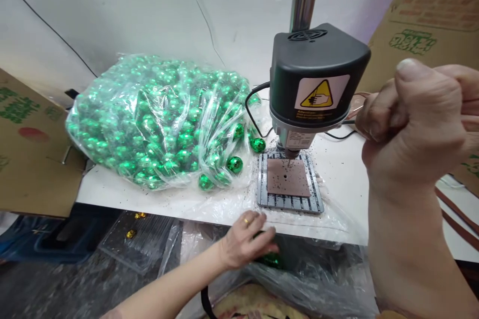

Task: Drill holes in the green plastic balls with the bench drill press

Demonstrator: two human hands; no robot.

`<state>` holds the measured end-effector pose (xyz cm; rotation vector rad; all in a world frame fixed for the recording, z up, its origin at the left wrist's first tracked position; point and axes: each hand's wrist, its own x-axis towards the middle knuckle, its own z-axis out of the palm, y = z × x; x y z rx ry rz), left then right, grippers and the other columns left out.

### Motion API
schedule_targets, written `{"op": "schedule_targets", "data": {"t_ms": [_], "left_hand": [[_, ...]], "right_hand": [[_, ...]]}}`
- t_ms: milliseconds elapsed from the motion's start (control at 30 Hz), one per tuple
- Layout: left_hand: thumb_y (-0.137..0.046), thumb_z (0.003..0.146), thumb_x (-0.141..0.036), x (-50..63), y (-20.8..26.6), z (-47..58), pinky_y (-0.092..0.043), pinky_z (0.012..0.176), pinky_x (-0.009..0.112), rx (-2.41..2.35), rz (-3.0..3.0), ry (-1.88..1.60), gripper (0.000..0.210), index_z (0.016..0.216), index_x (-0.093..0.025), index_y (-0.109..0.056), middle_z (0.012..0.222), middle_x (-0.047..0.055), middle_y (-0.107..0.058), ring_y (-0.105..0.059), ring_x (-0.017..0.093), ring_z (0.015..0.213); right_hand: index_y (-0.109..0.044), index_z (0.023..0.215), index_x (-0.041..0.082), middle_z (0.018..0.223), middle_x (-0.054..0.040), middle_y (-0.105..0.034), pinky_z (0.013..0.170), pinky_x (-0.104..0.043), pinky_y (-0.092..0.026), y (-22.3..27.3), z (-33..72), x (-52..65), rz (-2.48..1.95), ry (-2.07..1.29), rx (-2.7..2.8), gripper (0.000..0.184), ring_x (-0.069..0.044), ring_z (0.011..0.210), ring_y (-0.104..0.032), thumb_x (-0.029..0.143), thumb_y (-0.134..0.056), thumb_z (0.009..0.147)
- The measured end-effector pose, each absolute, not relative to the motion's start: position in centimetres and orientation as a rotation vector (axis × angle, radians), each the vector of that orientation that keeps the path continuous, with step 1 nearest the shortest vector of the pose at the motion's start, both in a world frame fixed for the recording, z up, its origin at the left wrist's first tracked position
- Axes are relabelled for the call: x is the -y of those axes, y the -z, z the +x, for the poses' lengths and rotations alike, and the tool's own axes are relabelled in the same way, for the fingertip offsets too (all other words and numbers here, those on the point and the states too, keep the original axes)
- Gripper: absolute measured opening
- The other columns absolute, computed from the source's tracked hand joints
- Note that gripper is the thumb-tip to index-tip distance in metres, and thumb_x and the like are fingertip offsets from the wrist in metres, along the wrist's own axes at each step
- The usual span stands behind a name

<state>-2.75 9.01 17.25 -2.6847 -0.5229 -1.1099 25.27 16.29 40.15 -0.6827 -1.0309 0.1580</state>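
My left hand (249,240) is just over the table's front edge, palm down, with its fingers bent and apart. Beneath the fingers, a shiny green ball (272,259) shows, apparently out of the grasp. To the right of the bench drill press (320,75), my right hand (415,114) is raised in a closed grip; whatever it holds is hidden. The drill's chuck (292,153) is above a brown square pad (277,187) with a dark hole in it. The pad lies on the slotted metal base (290,203), with dark shavings scattered around.
A large clear plastic bag (149,124) of green balls fills the table's left side, with loose balls (235,164) at its mouth. Cardboard boxes (45,159) flank the table. Clear plastic sheeting (318,274) hangs below the front edge. A black cable (249,109) curves beside the drill.
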Motion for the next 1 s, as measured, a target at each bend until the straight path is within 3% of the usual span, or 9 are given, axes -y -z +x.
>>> {"op": "schedule_targets", "data": {"t_ms": [33,100,200,300,400,533,667,833,1000], "left_hand": [[-0.059,0.124,-0.027,-10.7,-17.9,-2.9,-0.068,0.094,0.039,0.641,-2.615,1.138,0.02,0.135,-0.021,-0.074,0.118,0.014,-0.084,-0.079,0.025,0.104],[-0.054,0.117,-0.008,-14.3,-19.5,-2.9,-0.068,0.101,0.041,1.041,-2.501,1.077,0.034,0.141,-0.023,-0.073,0.126,0.015,-0.082,-0.081,0.027,0.114],[-0.062,0.111,-0.006,-19.0,-22.1,-2.4,-0.069,0.102,0.045,1.686,-2.454,0.605,0.04,0.145,-0.024,-0.073,0.133,0.016,-0.079,-0.081,0.033,0.12],[-0.07,0.107,-0.006,-21.7,-23.7,-1.7,-0.07,0.098,0.047,1.977,-2.425,0.069,0.041,0.144,-0.024,-0.076,0.142,0.019,-0.074,-0.081,0.038,0.126],[-0.077,0.104,-0.01,-22.6,-24.1,-1.5,-0.069,0.097,0.046,2.057,-2.397,-0.006,0.041,0.143,-0.026,-0.078,0.148,0.018,-0.068,-0.083,0.04,0.128],[-0.094,0.091,-0.015,-23.1,-23.3,-2.5,-0.069,0.094,0.044,2.137,-2.43,0.425,0.047,0.134,-0.026,-0.078,0.136,0.011,-0.065,-0.085,0.035,0.114],[-0.098,0.083,-0.018,-22.4,-22.1,-3.3,-0.067,0.091,0.036,1.946,-2.532,1.337,0.048,0.123,-0.026,-0.074,0.123,0.005,-0.069,-0.081,0.027,0.11],[-0.106,0.08,-0.041,-19.3,-21.0,-1.6,-0.056,0.071,0.027,1.868,-2.681,1.98,0.058,0.126,-0.025,-0.073,0.111,0.002,-0.077,-0.067,0.016,0.08],[-0.111,0.076,-0.058,-16.6,-21.0,0.8,-0.063,0.086,0.032,1.899,-2.716,2.333,0.068,0.124,-0.025,-0.075,0.119,0.006,-0.08,-0.076,0.02,0.094]], "right_hand": [[-0.045,0.055,0.026,0.048,0.0074,-0.037,0.049,-0.04,-0.027,-40.2,25.3,-16.3,-0.68,-0.163,1.028,0.057,-0.01,0.042,-0.035,0.033,-0.082,0.098],[-0.045,0.053,0.027,0.047,0.0075,-0.036,0.048,-0.04,-0.026,-40.2,25.3,-16.4,-0.676,-0.167,1.024,0.06,-0.011,0.042,-0.034,0.039,-0.086,0.096],[-0.044,0.053,0.026,0.046,0.007,-0.035,0.046,-0.039,-0.026,-40.1,25.3,-16.5,-0.67,-0.153,1.031,0.064,-0.01,0.041,-0.034,0.043,-0.088,0.096],[-0.044,0.053,0.026,0.047,0.0065,-0.035,0.046,-0.038,-0.028,-40.1,25.4,-16.5,-0.674,-0.149,1.033,0.064,-0.011,0.042,-0.035,0.045,-0.088,0.097],[-0.044,0.052,0.027,0.046,0.0064,-0.035,0.047,-0.04,-0.03,-40.2,25.4,-16.4,-0.698,-0.169,1.03,0.067,-0.012,0.041,-0.035,0.051,-0.091,0.093],[-0.041,0.052,0.027,0.047,0.0068,-0.035,0.048,-0.04,-0.029,-40.4,25.1,-16.1,-0.705,-0.153,1.016,0.07,-0.011,0.042,-0.034,0.055,-0.092,0.092],[-0.038,0.052,0.028,0.046,0.0069,-0.034,0.048,-0.04,-0.028,-40.4,24.8,-15.8,-0.715,-0.153,1.008,0.068,-0.011,0.042,-0.034,0.049,-0.089,0.092],[-0.034,0.054,0.029,0.046,0.0067,-0.037,0.05,-0.042,-0.029,-40.1,24.8,-15.9,-0.709,-0.135,1.007,0.065,-0.012,0.042,-0.035,0.041,-0.084,0.094],[-0.042,0.054,0.026,0.047,0.0066,-0.035,0.046,-0.038,-0.026,-39.8,25.2,-16.3,-0.649,-0.146,1.03,0.064,-0.011,0.041,-0.033,0.042,-0.087,0.097]]}}
